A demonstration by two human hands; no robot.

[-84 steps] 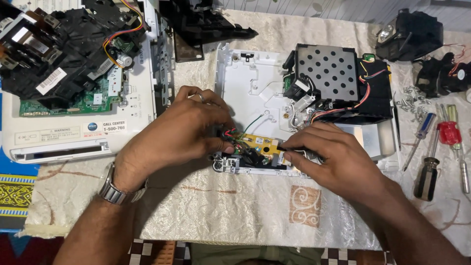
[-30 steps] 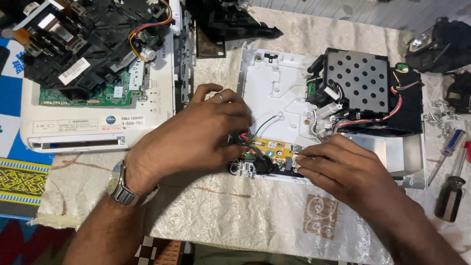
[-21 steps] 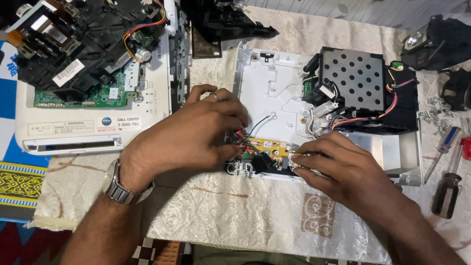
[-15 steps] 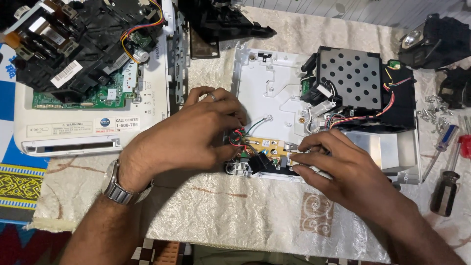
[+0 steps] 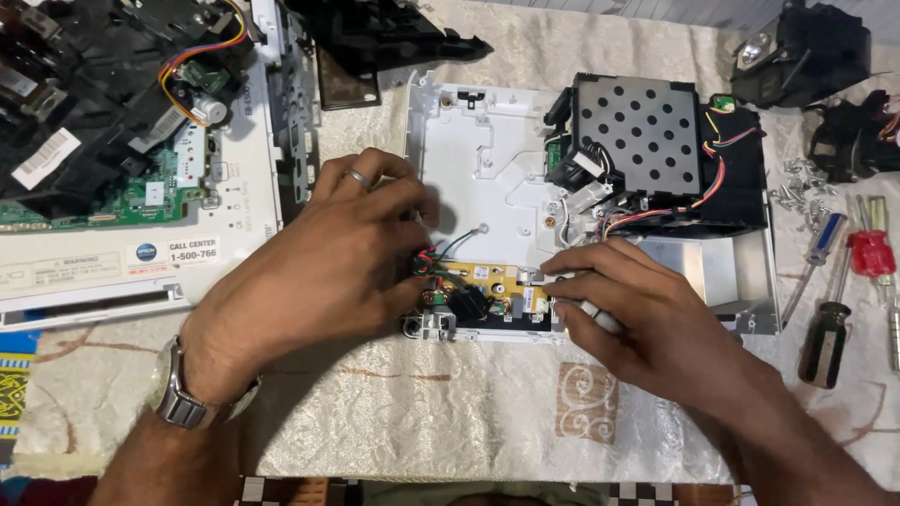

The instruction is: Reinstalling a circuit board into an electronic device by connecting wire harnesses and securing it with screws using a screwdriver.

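Gripping yellow circuit board (image 5: 487, 286), both hands, chassis edge (image 5: 487, 330)

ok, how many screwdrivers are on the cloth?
3, all at the right edge: a black-handled one nearest the person, a blue-and-clear one beside the screw pile, a red-handled one outermost. More may lie out of frame.
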